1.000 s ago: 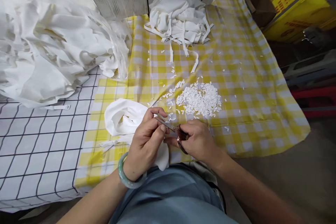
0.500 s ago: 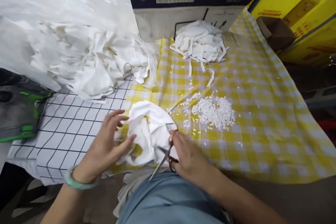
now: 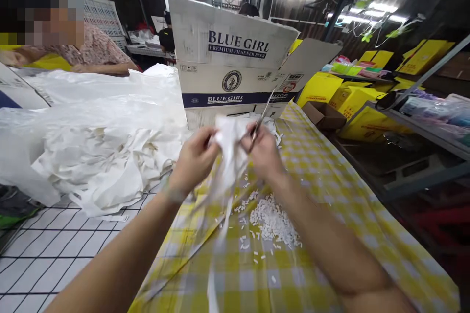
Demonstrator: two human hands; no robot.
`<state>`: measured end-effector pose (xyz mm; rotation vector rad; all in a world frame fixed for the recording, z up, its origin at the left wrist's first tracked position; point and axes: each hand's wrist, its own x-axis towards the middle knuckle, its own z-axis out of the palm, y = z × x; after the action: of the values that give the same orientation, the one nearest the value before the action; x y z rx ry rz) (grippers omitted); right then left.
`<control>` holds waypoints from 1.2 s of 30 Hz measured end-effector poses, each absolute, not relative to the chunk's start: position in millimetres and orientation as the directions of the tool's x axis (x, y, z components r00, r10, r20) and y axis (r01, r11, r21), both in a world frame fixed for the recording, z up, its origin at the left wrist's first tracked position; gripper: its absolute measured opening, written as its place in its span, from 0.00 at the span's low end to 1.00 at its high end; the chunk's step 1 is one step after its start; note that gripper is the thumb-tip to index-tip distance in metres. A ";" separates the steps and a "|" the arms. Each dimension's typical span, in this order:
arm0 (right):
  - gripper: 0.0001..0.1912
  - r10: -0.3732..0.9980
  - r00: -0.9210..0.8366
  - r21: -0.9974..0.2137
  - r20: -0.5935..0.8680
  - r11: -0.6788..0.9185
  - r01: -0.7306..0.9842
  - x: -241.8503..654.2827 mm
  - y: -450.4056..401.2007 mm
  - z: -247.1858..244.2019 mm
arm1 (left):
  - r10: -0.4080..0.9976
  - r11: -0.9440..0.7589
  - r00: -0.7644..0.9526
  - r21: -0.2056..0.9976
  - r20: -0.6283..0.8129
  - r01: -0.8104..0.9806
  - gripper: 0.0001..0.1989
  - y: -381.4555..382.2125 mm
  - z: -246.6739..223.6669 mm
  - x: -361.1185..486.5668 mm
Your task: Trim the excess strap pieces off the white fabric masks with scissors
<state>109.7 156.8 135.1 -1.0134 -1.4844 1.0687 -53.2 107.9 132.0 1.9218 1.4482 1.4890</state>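
Observation:
In front of me, above the table, a white cloth piece (image 3: 229, 149) hangs stretched between both hands, smeared by motion. Long thin white straps trail down from it towards the table's near side. My left hand (image 3: 194, 159) is closed on the cloth's left side. My right hand (image 3: 266, 154) is closed around scissors (image 3: 265, 111), their blades pointing up and away. It is also at the cloth's right edge; whether its fingers pinch the cloth too is blurred. Below lies a heap of small white snippets (image 3: 273, 220). Behind the right hand, a white cloth pile (image 3: 278, 132) is mostly hidden.
A large heap of white cloth (image 3: 110, 166) in clear plastic lies on the left. A tall beer carton (image 3: 235, 63) stands at the back. Yellow boxes (image 3: 319, 90) and a metal shelf (image 3: 426, 117) are on the right. Another person (image 3: 99, 49) sits at the far left.
My view has tilted up. The white cloth has risen off the table into the air. My left hand has gone from open to closed on it; the scissors now point upward.

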 end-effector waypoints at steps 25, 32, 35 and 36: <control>0.19 0.855 -0.517 -0.968 0.032 0.156 0.198 56.5 84.8 48.9 | 0.714 -0.105 -0.222 0.415 0.664 0.904 0.07 56.8 29.5 -161.1; 0.21 0.776 -0.563 -0.958 -0.283 -0.198 0.208 77.1 14.7 10.5 | 0.893 -0.281 -0.003 0.562 0.450 0.778 0.12 -116.8 -25.9 -89.3; 0.16 0.815 -0.524 -0.950 -0.246 -0.095 0.298 80.6 -3.4 1.9 | 0.960 -0.257 0.100 0.682 0.261 0.685 0.10 -139.8 -25.2 -74.7; 0.15 0.828 -0.513 -0.943 -0.224 -0.052 0.328 80.3 -6.1 1.1 | 0.966 -0.254 0.134 0.708 0.222 0.659 0.09 -138.7 -20.6 -78.0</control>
<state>80.3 -6.1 1.1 -1.2255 -1.8079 1.5913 -78.0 -138.7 -20.6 1.9740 1.5589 0.9233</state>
